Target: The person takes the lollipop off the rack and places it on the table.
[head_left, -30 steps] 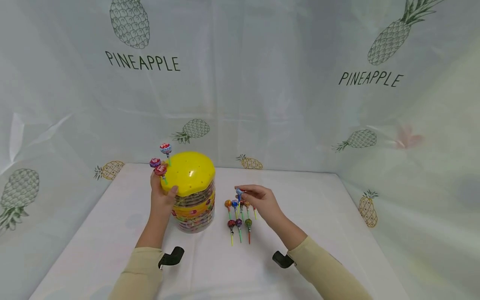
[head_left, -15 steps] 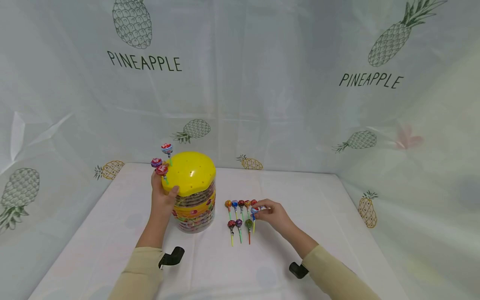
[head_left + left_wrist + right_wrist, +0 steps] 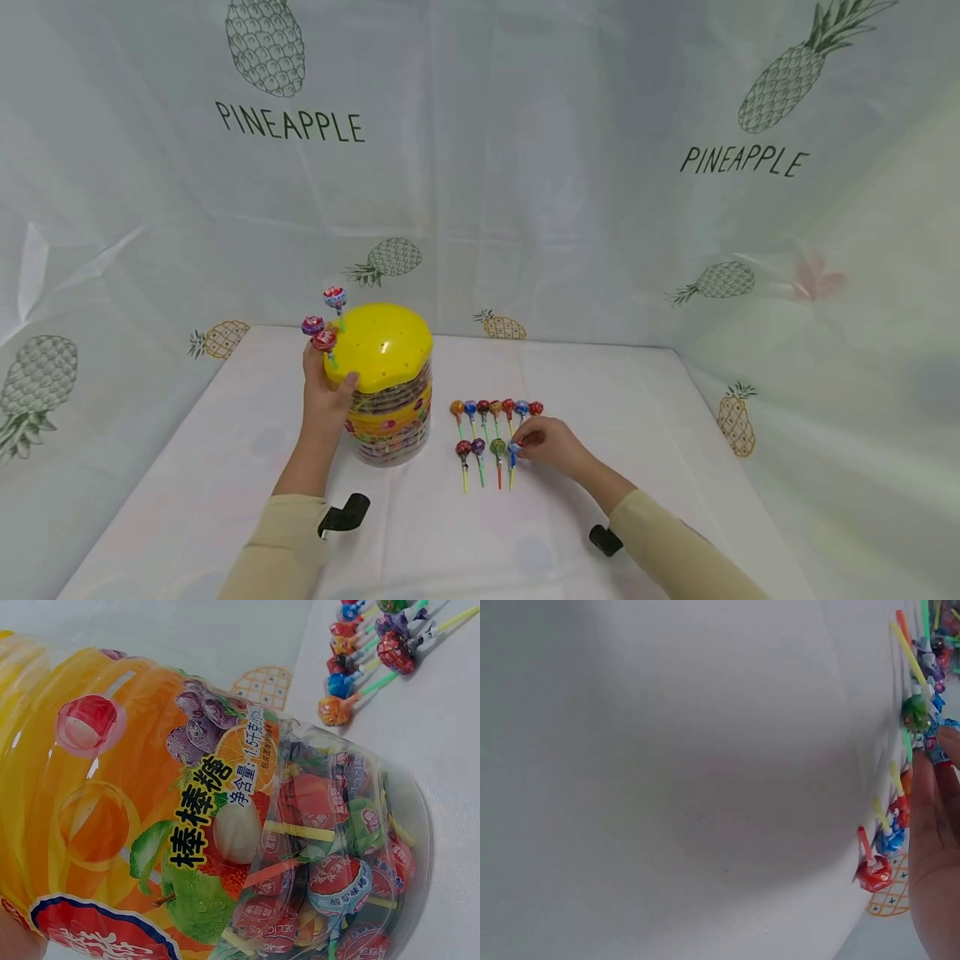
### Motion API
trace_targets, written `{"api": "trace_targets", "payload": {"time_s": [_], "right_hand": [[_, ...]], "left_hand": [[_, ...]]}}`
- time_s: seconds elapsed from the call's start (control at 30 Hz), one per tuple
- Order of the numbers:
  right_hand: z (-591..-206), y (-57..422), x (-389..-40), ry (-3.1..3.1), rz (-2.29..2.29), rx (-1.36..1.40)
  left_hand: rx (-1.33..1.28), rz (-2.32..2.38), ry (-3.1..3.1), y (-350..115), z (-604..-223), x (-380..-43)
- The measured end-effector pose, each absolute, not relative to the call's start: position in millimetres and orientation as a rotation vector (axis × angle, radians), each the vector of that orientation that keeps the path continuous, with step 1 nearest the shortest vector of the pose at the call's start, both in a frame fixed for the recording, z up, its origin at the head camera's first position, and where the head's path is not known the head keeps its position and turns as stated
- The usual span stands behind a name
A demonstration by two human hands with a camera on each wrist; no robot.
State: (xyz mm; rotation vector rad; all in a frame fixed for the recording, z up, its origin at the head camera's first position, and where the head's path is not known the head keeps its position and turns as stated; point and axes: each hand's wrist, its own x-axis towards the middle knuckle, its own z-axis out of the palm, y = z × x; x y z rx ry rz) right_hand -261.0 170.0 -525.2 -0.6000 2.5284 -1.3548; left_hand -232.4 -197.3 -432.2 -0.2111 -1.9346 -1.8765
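My left hand (image 3: 327,402) grips the left side of a clear plastic lollipop jar (image 3: 388,446), its thumb below the yellow lid (image 3: 381,346). Three lollipops (image 3: 324,340) stand upright at the lid's left edge, just above that hand. In the left wrist view the jar's fruit label (image 3: 191,810) and several wrapped lollipops (image 3: 339,883) inside show through. My right hand (image 3: 553,444) pinches a light-blue lollipop (image 3: 513,448) by its head at the right end of the front row. In the right wrist view only part of that hand (image 3: 934,847) shows.
A back row of several lollipops, with a red one (image 3: 536,408) at its right end, lies on the white tabletop (image 3: 615,400). Beside the held one in the front row lies a green lollipop (image 3: 498,448). A pineapple-print sheet (image 3: 525,167) hangs behind the table.
My right hand has carried the light-blue lollipop from above the back row, forward and right, down to the front row beside the green one. The left hand and jar stay put.
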Motion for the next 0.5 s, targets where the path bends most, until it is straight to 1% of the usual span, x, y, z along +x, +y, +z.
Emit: {"api": "trace_targets", "payload": {"time_s": [0.13, 0.27, 0.5], "right_hand": [[-528, 169, -265, 2.607, -1.199, -0.673], [-528, 166, -268, 2.681, -1.069, -0.682], [-529, 159, -269, 2.771, -0.898, -0.685]], "left_hand": [[-0.256, -1.857, -1.904, -200, -444, -241], [-0.280, -1.845, -1.893, -200, -446, -242], [-0.244, -1.836, -1.921, -201, -445, -240]]}}
